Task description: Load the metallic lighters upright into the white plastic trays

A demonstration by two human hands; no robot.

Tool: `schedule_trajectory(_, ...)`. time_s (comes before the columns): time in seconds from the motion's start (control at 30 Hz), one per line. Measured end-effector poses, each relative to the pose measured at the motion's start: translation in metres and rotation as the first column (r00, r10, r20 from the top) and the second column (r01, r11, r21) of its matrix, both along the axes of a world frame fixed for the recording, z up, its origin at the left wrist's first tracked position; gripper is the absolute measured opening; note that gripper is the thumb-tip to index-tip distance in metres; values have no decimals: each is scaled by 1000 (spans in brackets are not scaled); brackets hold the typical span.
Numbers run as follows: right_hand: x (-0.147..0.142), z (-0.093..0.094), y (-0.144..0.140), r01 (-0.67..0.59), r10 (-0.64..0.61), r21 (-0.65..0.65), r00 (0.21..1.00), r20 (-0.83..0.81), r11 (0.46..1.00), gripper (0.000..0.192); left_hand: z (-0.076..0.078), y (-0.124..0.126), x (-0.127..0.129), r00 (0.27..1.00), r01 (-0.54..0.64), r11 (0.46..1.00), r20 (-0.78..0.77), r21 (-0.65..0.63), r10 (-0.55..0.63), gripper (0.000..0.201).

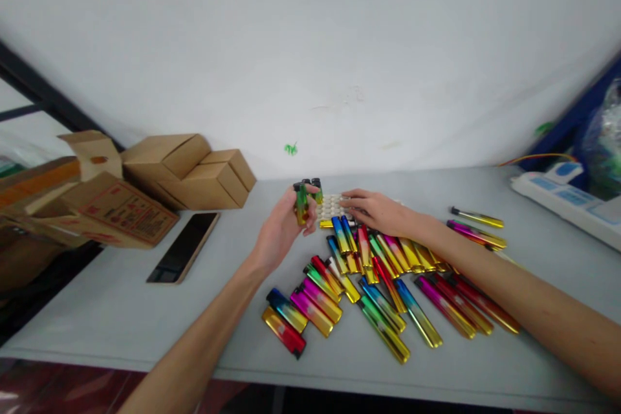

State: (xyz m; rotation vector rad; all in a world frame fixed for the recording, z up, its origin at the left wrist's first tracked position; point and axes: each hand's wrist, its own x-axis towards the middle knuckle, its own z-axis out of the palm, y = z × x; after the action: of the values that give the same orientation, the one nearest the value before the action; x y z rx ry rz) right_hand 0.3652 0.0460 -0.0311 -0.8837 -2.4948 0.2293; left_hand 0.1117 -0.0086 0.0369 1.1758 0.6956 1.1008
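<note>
My left hand (291, 217) is closed around a green-and-gold lighter (301, 204) held upright; more dark-topped lighters (317, 190) show just behind its fingers, and I cannot tell whether they are held too. Beside it lies a white tray (330, 208) with rows of holes. Over the tray's right part rests my right hand (372, 210), palm down with its fingers stretched out. Many shiny two-tone lighters (383, 307) in blue, green, red, purple and gold lie loose in front of both hands, some partly under my right forearm.
A phone (185, 248) lies on the grey table (121, 310) at the left. Behind it stand plain cardboard boxes (194, 171) and an opened printed carton (121, 207). A white power strip (575, 197) is at the far right. The wall (310, 65) closes off the back.
</note>
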Motion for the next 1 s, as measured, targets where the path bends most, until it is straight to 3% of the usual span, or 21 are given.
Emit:
schedule_trajectory(0.2, -2, 3, -1, 12, -12, -26, 1000, 18, 1000, 38, 10, 11, -9, 986, -124, 961, -76, 247, 147, 33)
schedule_trajectory(0.37, -2, 2, 0, 11, -12, -30, 1000, -19, 999, 36, 18, 23, -8, 947, -170, 920, -201, 354, 252, 36)
schedule_trajectory(0.5, -2, -1, 3, 5, -5, -24, 1000, -19, 1000, 37, 29, 36, -3, 899, -160, 879, -303, 449, 318, 33)
schedule_trajectory(0.63, -3, -4, 5, 26, -26, -14, 1000, -12, 1000, 36, 32, 53, 2, 789, -159, 803, -415, 574, 453, 29)
schedule_trajectory(0.87, -4, -3, 4, 24, -24, 10, 1000, -14, 1000, 34, 21, 73, 1, 751, -137, 841, -499, 524, 433, 39)
schedule_trajectory(1.0, -4, -5, 6, 22, -22, 36, 1000, -7, 999, 34, 22, 76, -1, 751, -86, 865, -538, 495, 383, 38)
